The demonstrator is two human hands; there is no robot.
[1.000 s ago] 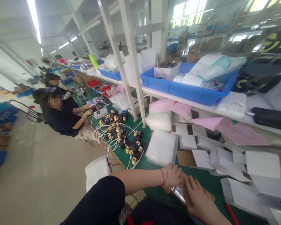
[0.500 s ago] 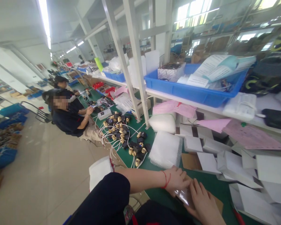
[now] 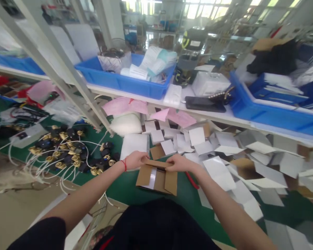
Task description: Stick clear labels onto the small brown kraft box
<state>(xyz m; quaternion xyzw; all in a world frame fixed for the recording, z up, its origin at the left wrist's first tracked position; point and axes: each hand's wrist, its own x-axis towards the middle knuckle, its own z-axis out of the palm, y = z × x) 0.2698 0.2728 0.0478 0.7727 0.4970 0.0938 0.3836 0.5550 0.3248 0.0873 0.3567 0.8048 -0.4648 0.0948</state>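
A small brown cardboard box (image 3: 160,180) lies on the green table in front of me, its flaps partly folded up. A shiny strip of clear tape (image 3: 152,178) runs over its left part. My left hand (image 3: 136,160), with a red string at the wrist, pinches the far left corner. At the far right corner, my right hand (image 3: 179,162) grips the raised cardboard flap between thumb and fingers. A red-handled tool (image 3: 192,181) rests just right of the box, partly under my right forearm.
Black-and-brass valve parts with white cables (image 3: 67,149) are heaped at left. White sheets of foam wrap (image 3: 134,144) lie behind my left hand. Many folded white boxes (image 3: 221,173) spread over the right side. Above runs a shelf with blue bins (image 3: 125,81).
My view has swung to the right and the co-workers have left it. My hands, earlier close together on the brown cardboard and shiny tape, are now apart at the box's far corners, with flaps raised.
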